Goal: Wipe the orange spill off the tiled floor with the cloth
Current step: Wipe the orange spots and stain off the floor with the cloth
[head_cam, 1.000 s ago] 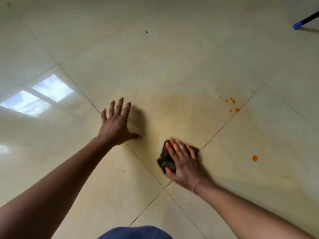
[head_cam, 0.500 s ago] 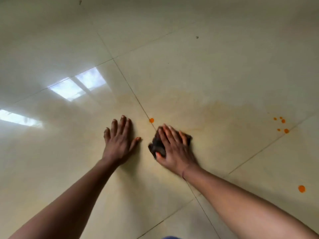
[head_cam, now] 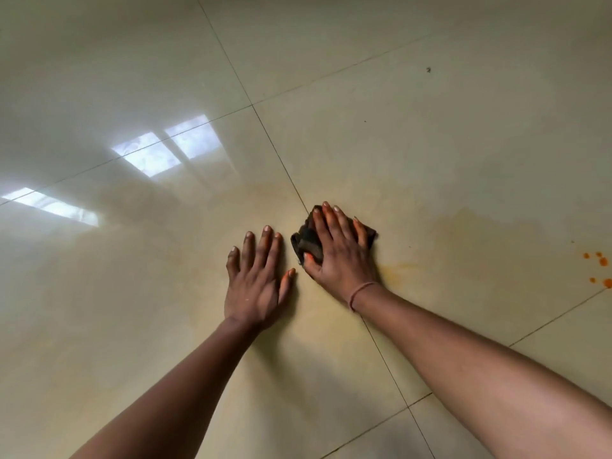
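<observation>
My right hand [head_cam: 341, 253] presses flat, fingers straight, on a dark crumpled cloth [head_cam: 306, 241] lying on a grout line of the cream tiled floor [head_cam: 430, 160]. My left hand [head_cam: 256, 283] rests flat on the floor just left of the cloth, fingers spread. A faint orange smear [head_cam: 399, 268] lies just right of my right wrist, inside a wider pale yellow stain. Several small orange drops [head_cam: 599, 266] sit near the right edge of the view.
Glossy tiles with thin grout lines fill the view. Bright window reflections [head_cam: 165, 150] lie on the floor at the left. A small dark speck [head_cam: 428, 69] sits far back on the right.
My right hand has slid the cloth leftward along the floor, over the spot where an orange drop lay by the grout line. The view has turned left, so the drops now sit at the right edge.
</observation>
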`<state>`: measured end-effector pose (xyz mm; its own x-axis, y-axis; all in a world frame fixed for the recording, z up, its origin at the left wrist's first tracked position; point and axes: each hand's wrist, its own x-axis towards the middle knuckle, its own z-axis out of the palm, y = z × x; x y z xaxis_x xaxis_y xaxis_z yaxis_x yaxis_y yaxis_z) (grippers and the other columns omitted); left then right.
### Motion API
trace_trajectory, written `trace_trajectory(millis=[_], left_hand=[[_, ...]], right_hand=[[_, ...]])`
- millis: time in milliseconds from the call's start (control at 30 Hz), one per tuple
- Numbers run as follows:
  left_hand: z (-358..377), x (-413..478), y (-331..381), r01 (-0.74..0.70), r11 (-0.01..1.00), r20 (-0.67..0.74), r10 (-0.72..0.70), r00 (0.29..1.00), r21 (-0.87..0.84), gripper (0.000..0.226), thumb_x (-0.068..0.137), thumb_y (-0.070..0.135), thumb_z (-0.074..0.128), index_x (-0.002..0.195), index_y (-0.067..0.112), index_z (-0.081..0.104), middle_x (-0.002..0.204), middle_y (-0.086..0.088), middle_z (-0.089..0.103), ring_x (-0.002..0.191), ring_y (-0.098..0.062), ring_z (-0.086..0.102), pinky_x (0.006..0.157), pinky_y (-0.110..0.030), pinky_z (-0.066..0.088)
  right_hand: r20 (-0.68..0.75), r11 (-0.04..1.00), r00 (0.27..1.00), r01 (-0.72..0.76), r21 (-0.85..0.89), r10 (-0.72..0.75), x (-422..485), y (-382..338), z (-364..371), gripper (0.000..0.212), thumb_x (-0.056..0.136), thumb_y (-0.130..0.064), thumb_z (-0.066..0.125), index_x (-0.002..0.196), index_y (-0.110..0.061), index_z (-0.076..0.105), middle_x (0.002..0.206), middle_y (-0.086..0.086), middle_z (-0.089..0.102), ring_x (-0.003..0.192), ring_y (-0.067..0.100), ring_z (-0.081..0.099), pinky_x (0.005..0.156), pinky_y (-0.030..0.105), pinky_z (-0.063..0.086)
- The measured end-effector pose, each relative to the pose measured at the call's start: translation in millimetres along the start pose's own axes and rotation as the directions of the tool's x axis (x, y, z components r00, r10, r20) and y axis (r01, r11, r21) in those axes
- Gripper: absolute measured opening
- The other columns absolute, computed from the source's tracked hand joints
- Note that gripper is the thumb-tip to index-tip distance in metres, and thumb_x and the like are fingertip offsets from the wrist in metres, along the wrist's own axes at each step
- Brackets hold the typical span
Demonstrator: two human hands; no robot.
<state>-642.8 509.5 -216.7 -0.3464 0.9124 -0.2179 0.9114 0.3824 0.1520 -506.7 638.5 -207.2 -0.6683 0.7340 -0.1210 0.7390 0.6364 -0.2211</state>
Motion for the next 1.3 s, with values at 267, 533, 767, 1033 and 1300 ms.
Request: trace_trajectory(millis=[267, 533, 767, 1033, 1300], left_hand=[[-4.7, -2.1, 0.9, -0.009, 0.999, 0.018, 0.01, 1.0, -0.05, 0.068, 0.095, 0.055, 0.011, 0.154, 0.022, -0.001, 0.161, 0.0, -0.01, 0.147, -0.024, -0.013, 0.118, -0.047, -0.001], [-4.5, -1.6, 0.3, -0.015, 0.999, 0.015, 0.015, 1.0, -0.052, 0.067, 0.097, 0.053, 0.015, 0.155, 0.022, 0.001, 0.162, 0.001, -0.008, 0.148, -0.023, -0.013, 0.118, -0.046, -0.002], [-1.3, -0.2, -0.1, 0.001, 1.0, 0.004, -0.001, 1.0, -0.028, 0.069, 0.095, 0.055, 0.013, 0.154, 0.023, -0.001, 0.161, 0.002, -0.01, 0.147, -0.023, -0.015, 0.118, -0.045, -0.005], [-6.4, 4.3, 16.2, 0.026, 0.987, -0.026, -0.03, 0.999, -0.156, 0.078, 0.093, 0.062, 0.018, 0.154, 0.016, 0.005, 0.162, -0.002, -0.006, 0.147, -0.024, -0.013, 0.117, -0.044, -0.009], [-19.9, 60.2, 136.5, -0.232, 0.965, 0.005, 0.235, 0.972, -0.124, 0.076, 0.093, 0.06, 0.009, 0.154, 0.014, 0.005, 0.162, -0.002, -0.006, 0.147, -0.022, -0.012, 0.119, -0.048, 0.001]], right_hand=[[0.048, 0.983, 0.982, 0.185, 0.003, -0.185, -50.2, 19.5, 0.3, 0.084, 0.081, -0.055, 0.042, 0.153, -0.016, 0.025, 0.16, 0.005, 0.024, 0.147, 0.021, 0.021, 0.113, 0.05, 0.021], [0.087, 0.963, 0.959, 0.269, 0.028, -0.27, -71.5, 14.9, -1.9, 0.082, 0.081, -0.053, 0.046, 0.153, -0.017, 0.027, 0.159, 0.004, 0.026, 0.147, 0.02, 0.021, 0.113, 0.051, 0.026], [-0.031, 0.999, 0.998, -0.046, 0.01, 0.046, -16.7, 21.2, -5.5, 0.082, 0.081, -0.052, 0.042, 0.152, -0.015, 0.029, 0.158, 0.007, 0.028, 0.146, 0.024, 0.023, 0.114, 0.048, 0.016], [-0.018, 1.0, 1.0, -0.004, -0.029, 0.004, -97.8, 110.3, -12.1, 0.083, 0.079, -0.053, 0.045, 0.151, -0.017, 0.03, 0.158, 0.007, 0.029, 0.144, 0.026, 0.028, 0.113, 0.044, 0.017], [0.055, 0.999, 0.998, 0.022, 0.023, -0.024, -178.9, 109.5, -12.1, 0.086, 0.077, -0.054, 0.05, 0.152, -0.018, 0.028, 0.159, 0.005, 0.027, 0.146, 0.022, 0.024, 0.111, 0.05, 0.024]])
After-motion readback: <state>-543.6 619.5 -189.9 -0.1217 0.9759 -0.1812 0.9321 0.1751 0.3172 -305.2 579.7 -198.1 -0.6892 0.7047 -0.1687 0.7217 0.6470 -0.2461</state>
